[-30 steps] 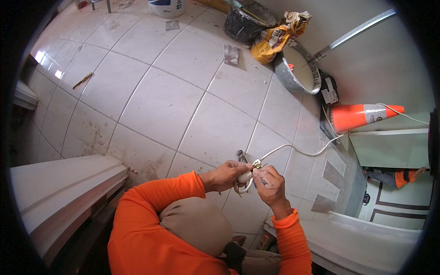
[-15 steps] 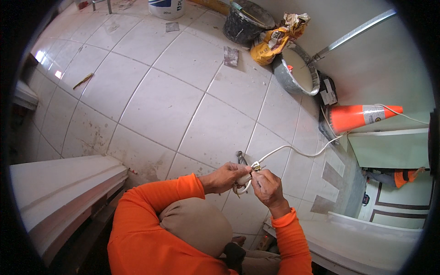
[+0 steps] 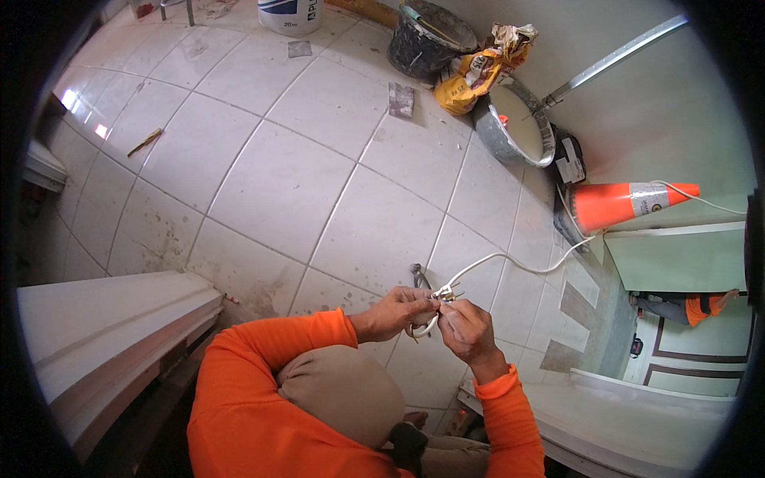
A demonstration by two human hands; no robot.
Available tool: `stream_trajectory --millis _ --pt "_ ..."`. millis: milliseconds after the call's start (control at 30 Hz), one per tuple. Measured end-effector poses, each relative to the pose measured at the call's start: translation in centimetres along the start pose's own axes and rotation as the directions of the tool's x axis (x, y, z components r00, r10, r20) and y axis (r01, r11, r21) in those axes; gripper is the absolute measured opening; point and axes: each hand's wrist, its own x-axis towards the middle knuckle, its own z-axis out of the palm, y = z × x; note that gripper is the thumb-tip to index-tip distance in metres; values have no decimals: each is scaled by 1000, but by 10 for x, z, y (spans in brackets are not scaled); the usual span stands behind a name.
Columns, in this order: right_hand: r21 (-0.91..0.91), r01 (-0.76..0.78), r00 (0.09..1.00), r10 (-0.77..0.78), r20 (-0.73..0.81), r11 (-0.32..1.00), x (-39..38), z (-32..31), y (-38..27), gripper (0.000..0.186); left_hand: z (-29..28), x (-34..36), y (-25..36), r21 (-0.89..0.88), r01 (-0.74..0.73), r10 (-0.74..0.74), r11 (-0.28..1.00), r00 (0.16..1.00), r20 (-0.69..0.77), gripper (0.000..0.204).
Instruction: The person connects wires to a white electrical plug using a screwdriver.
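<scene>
Close in front of my body, my left hand (image 3: pixel 396 314) is closed on a small white electrical fitting (image 3: pixel 444 293) at the end of a white cable (image 3: pixel 504 255). My right hand (image 3: pixel 470 333) meets it from the other side, thumb and fingers pinched at the fitting's near edge. What lies inside that pinch is too small to make out. A short loop of the cable (image 3: pixel 425 329) hangs just below the fingers. Beyond my left hand, a hammer (image 3: pixel 417 273) lies on the tiles, its handle partly hidden behind my hands.
The cable runs right to an orange cone (image 3: pixel 613 205) by the wall. Farther back stand a grey tub (image 3: pixel 494 137) of pale liquid, a yellow bag (image 3: pixel 466 84), a black bucket (image 3: pixel 410 52) and a white pail (image 3: pixel 288 17). A white ledge (image 3: pixel 111 319) is at my left.
Both hands stay together at the fitting. My right fingers have shifted slightly and the fitting has turned a little in the grip.
</scene>
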Motion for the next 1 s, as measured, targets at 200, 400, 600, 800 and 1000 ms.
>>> stream_trajectory --millis 200,400,600,800,1000 --pt "25 -27 999 28 -18 999 -2 -2 -7 25 3 4 -8 -9 -25 24 1000 998 -53 29" --pt "153 -152 988 149 30 976 -6 -8 -13 36 5 2 2 106 -7 16 994 996 -85 32" --pt "138 -281 946 249 210 950 0 -24 -25 48 8 7 -4 257 -202 247 945 956 -156 31" --pt "-6 -315 939 312 147 949 1 -68 -38 32 6 4 -14 406 -262 345 875 928 -144 28" --pt "-128 -233 958 205 -199 964 3 -131 -55 14 6 3 -12 529 -281 371 801 926 -69 35"
